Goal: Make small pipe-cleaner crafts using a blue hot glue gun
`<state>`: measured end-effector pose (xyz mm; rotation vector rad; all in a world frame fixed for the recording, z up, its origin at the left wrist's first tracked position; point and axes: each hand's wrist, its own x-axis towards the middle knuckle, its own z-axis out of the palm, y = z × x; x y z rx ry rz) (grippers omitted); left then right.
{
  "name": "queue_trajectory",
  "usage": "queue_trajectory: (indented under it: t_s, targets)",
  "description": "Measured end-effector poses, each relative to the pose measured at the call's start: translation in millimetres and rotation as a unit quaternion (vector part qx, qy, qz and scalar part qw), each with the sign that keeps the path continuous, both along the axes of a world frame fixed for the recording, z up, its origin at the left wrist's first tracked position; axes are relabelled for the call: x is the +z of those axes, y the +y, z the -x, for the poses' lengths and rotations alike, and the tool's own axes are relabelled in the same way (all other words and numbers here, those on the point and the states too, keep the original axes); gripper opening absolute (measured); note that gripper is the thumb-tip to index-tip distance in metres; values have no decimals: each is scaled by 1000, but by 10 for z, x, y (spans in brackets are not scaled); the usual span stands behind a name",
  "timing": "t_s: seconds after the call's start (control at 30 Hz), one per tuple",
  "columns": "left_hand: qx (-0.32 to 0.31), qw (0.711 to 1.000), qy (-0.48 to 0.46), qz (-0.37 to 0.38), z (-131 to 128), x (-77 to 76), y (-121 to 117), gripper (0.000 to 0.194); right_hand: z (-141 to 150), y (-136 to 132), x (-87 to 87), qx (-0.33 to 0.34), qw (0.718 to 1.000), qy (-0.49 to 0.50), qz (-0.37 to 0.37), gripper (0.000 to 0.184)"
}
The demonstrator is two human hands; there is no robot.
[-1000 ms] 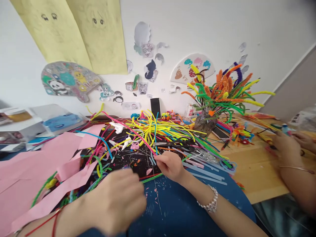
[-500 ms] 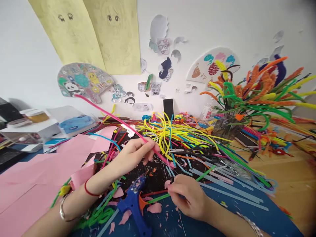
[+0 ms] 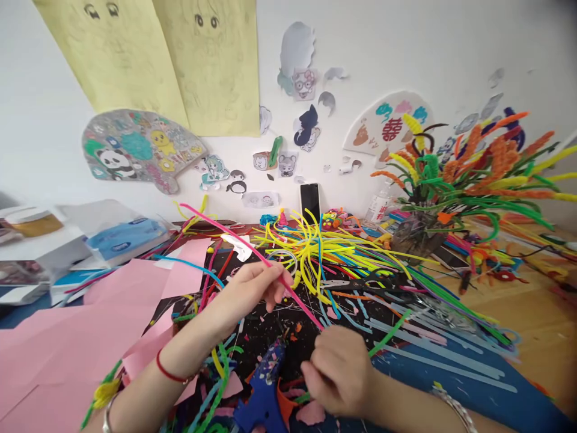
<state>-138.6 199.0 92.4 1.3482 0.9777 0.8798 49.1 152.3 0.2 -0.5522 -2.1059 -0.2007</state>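
A long pink pipe cleaner (image 3: 225, 230) slants from upper left to lower right in front of me. My left hand (image 3: 259, 284) pinches it between thumb and fingers, a little below its middle. Its lower end meets the back of my right hand (image 3: 340, 370), which is curled closed. What lies inside those fingers is hidden. Just left of my right hand is a blue glue gun (image 3: 261, 394) with an orange trigger, speckled with scraps. A green pipe cleaner (image 3: 391, 332) lies on the table beyond my right wrist.
Yellow pipe cleaners (image 3: 311, 249) heap behind my hands, with black-handled scissors (image 3: 369, 281) at their near edge. Pale glue sticks (image 3: 455, 361) lie to the right. Pink sheets (image 3: 81, 343) cover the left side. A vase (image 3: 412, 237) of pipe-cleaner stems stands at back right.
My left hand came up from the lower left and took hold of the pink pipe cleaner. My right hand moved lower; its fingers curled over, meeting the pipe cleaner's lower end.
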Motion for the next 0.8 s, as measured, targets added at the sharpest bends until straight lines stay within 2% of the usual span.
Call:
queue_trajectory:
  t_s: [0.07,0.13,0.23,0.37,0.43,0.57,0.67,0.8]
  targets:
    - [1,1000,3,26,-37,-72,11,33,-95,133,52,-10,998,19,-51,12]
    - [6,999,-1,41,-58,-115,18,36,-181,229,36,-6,996,-16,-84,7]
    - [2,998,-23,57,-56,-121,22,36,-246,289,-30,14,996,-61,-62,15]
    - [6,995,-41,86,-54,-107,22,33,-239,284,-57,97,995,-37,-9,22]
    - [-8,997,-20,80,-76,-115,9,28,-229,267,-48,117,993,-9,29,28]
    - [-77,995,39,46,-156,-163,-52,18,-222,201,-27,137,981,38,133,37]
    - [-111,991,70,36,-206,-210,-100,13,-208,132,-33,113,968,81,211,30]
    - [-143,984,99,33,-228,-245,-111,9,-179,81,-47,96,928,143,332,15]
